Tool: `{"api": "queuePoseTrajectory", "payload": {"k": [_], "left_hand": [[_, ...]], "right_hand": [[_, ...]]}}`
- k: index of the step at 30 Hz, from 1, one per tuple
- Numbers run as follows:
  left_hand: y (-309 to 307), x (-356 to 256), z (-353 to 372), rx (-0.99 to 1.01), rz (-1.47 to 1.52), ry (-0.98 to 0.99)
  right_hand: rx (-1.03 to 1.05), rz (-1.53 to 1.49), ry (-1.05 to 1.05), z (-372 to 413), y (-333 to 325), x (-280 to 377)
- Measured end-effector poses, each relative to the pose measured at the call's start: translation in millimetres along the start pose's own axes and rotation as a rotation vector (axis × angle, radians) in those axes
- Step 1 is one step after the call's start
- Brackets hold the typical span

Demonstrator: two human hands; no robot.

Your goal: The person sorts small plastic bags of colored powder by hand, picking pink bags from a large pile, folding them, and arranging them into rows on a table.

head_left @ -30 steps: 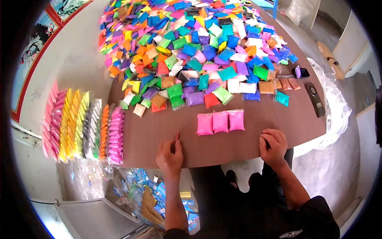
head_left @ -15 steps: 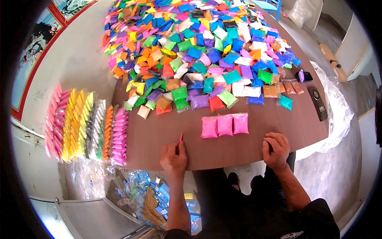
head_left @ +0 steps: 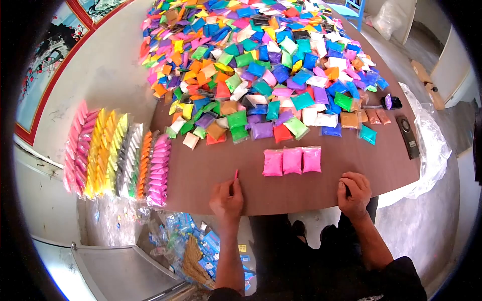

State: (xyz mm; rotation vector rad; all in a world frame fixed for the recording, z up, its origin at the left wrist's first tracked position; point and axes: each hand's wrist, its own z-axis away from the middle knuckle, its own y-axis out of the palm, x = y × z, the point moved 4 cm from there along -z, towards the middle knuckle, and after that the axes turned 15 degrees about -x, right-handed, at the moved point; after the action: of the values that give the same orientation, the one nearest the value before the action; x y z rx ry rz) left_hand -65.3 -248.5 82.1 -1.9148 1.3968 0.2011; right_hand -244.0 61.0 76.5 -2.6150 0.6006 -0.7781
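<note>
Three bright pink packets (head_left: 292, 161) lie side by side on the brown table (head_left: 201, 165), between my two hands. To their left, my left hand (head_left: 227, 199) rests at the near edge, its fingers closed around a thin pinkish-red stick (head_left: 236, 174) that points up and away from me. My right hand (head_left: 354, 193) is on the table to the right of the packets, with the fingers curled inward. A dark spot shows inside its grip, and I cannot make out what it is. Neither hand touches the packets.
A large heap of colourful packets (head_left: 261, 85) covers the far table. Rows of stacked packets (head_left: 159, 170) stand at the left edge. A black remote-like device (head_left: 407, 137) and a small black object (head_left: 394, 102) lie right. Below sit a straw broom (head_left: 193, 261) and plastic litter.
The whole view has shifted slightly, so everything appears a little further right. Both hands keep about the same pose, and the three pink packets stay in place on the table.
</note>
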Motion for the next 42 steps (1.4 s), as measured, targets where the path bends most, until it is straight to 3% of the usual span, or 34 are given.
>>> {"api": "queuePoseTrajectory", "payload": {"k": [14, 17, 19, 24, 27, 29, 32, 42], "left_hand": [[1.2, 12.4, 7.4, -0.013, -0.083, 0.042], [8.2, 9.4, 12.2, -0.015, -0.072, 0.006], [5.5, 6.0, 5.5, 0.004, -0.017, -0.056], [5.8, 3.6, 5.2, 0.02, -0.004, -0.006], [7.6, -2.4, 1.3, 0.032, 0.0, 0.047], [7.9, -11.3, -3.4, 0.064, 0.007, 0.044], [14.4, -3.7, -0.1, 0.079, 0.033, 0.011], [13.5, 6.9, -8.2, 0.119, -0.082, -0.116]], "right_hand": [[-0.022, -0.018, 0.022, 1.7, 1.2, -0.8], [-0.026, -0.074, 0.13, -2.0, -3.7, -14.7], [0.035, -0.226, 0.33, -7.2, 4.8, -23.5], [0.031, -0.357, 0.387, -63.3, 40.9, -29.6], [0.047, -0.35, 0.275, -91.4, 81.7, -37.0], [-0.081, -0.506, 0.177, -103.1, 106.0, -35.8], [-0.055, -0.424, 0.107, -93.7, 132.8, -45.2], [-0.042, -0.531, 0.112, -96.7, 135.5, -46.4]]}}
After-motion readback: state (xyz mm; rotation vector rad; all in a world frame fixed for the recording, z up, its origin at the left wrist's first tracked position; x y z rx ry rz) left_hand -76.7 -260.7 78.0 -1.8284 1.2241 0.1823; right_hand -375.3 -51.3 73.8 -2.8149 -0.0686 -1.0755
